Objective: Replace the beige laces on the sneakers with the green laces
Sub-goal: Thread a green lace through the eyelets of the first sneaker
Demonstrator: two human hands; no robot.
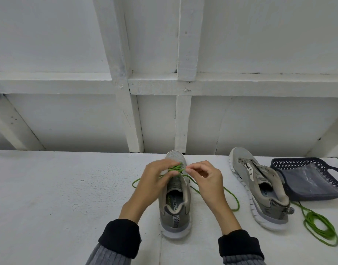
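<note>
A grey sneaker [174, 203] stands in the middle of the white table, heel toward me, with a green lace [176, 168] crossed through its front eyelets. My left hand [154, 182] covers the left side of the lacing, fingers curled on the lace. My right hand [204, 178] pinches the lace at the right eyelets. Loose lace ends trail to both sides [232, 197]. A second grey sneaker [260, 186] lies to the right with no lace, tongue open. A coiled green lace [321, 226] lies beside its heel.
A dark blue plastic basket [284, 161] with a clear bag inside stands at the far right, touching the second sneaker. A white framed wall [133, 121] rises right behind the table's far edge. Bare white tabletop [59, 197] stretches to the left.
</note>
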